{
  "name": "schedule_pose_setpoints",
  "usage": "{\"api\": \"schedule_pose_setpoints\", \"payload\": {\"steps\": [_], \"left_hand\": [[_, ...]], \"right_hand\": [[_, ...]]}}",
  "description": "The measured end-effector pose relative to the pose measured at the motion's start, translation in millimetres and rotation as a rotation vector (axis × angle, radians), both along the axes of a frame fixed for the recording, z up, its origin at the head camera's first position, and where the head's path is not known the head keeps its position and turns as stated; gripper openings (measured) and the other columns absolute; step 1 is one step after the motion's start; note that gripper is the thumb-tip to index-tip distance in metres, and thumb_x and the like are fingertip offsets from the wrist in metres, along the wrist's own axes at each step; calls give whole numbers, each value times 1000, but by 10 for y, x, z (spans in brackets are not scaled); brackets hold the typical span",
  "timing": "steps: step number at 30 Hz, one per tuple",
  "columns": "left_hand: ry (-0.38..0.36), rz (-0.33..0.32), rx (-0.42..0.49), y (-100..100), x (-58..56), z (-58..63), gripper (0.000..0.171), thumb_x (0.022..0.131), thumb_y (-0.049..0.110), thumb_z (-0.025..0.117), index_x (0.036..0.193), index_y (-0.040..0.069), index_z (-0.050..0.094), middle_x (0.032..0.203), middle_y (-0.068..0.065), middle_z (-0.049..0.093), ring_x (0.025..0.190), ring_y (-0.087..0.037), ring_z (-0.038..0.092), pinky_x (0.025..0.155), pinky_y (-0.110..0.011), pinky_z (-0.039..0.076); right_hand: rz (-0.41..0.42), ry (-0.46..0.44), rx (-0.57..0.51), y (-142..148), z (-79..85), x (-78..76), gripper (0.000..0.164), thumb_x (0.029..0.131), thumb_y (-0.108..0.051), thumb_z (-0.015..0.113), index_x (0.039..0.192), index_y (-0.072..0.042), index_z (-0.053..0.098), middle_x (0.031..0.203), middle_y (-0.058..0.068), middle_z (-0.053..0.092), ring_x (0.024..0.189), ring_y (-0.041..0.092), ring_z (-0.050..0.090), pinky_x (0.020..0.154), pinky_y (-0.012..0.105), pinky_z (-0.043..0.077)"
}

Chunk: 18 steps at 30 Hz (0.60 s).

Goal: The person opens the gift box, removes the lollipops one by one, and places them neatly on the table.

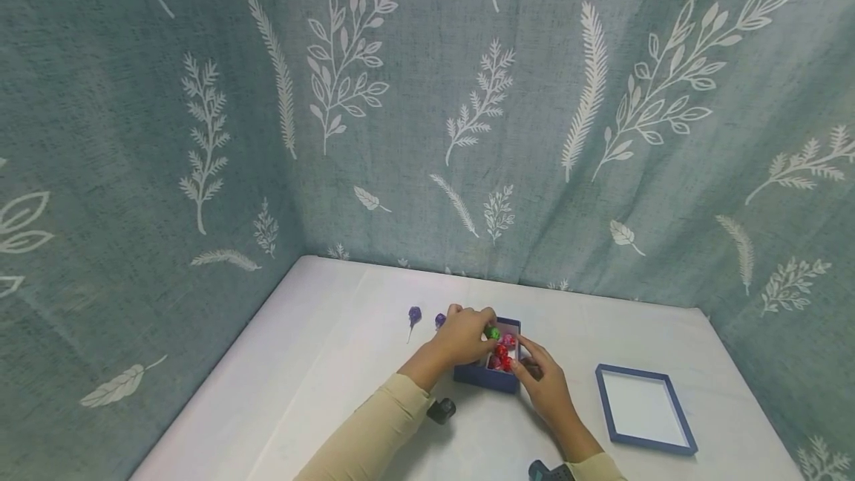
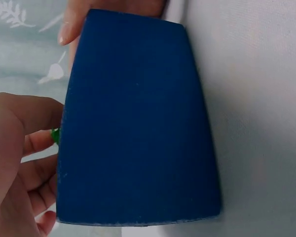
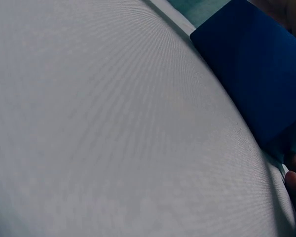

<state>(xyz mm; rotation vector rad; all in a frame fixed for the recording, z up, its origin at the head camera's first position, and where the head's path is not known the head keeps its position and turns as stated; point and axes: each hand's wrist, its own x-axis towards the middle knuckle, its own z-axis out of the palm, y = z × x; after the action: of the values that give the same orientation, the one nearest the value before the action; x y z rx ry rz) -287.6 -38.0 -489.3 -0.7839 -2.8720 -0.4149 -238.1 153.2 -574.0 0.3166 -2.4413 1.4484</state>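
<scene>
A blue box [image 1: 486, 378] with a pale inside stands on the table, holding several red and pink wrapped lollipops [image 1: 501, 351]. My left hand [image 1: 462, 336] reaches over the box from the left. Its fingertips pinch a green lollipop [image 1: 493, 333], of which only a sliver shows past the box wall in the left wrist view. At the right side of the box, my right hand [image 1: 549, 384] grips the wall, with thumb and index finger at the rim. The box's outer side [image 2: 138, 118] fills much of the left wrist view and hides part of the left fingers.
Two purple lollipops [image 1: 415, 315] lie on the white table [image 1: 320, 362], left of and behind the box. To the right lies a blue-edged lid [image 1: 648, 442], its white inside facing up. A leaf-patterned curtain [image 1: 414, 132] hangs behind and beside the table.
</scene>
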Motion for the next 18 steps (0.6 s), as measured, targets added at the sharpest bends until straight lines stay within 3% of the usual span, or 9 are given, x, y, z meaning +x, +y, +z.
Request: {"api": "schedule_pose_setpoints", "payload": {"steps": [8,13,18], "left_hand": [[-37,-27,84,-135,-1,42,28,88,31,69,113,19,62,99,8,69,93,-10,64,95,-39,37],[-137,-40,172,-285,-38,112,35,90,28,67,122,17,59,107,2,69,96,-14,65,84,-34,50],[-209,-35,236,-443,-56,144,32,92,26,66,122,17,61,107,0,68,92,-15,65,77,-32,51]], "right_hand": [[15,-30,-11,-12,18,16,50,93,-29,67,139,-15,55,137,10,54,102,26,64,87,47,51],[14,-38,-7,-5,34,10,50,93,-28,66,140,-16,54,136,8,55,101,23,63,87,46,51],[13,-34,-2,-3,40,8,50,94,-28,66,140,-15,54,134,7,56,100,21,62,88,46,50]]}}
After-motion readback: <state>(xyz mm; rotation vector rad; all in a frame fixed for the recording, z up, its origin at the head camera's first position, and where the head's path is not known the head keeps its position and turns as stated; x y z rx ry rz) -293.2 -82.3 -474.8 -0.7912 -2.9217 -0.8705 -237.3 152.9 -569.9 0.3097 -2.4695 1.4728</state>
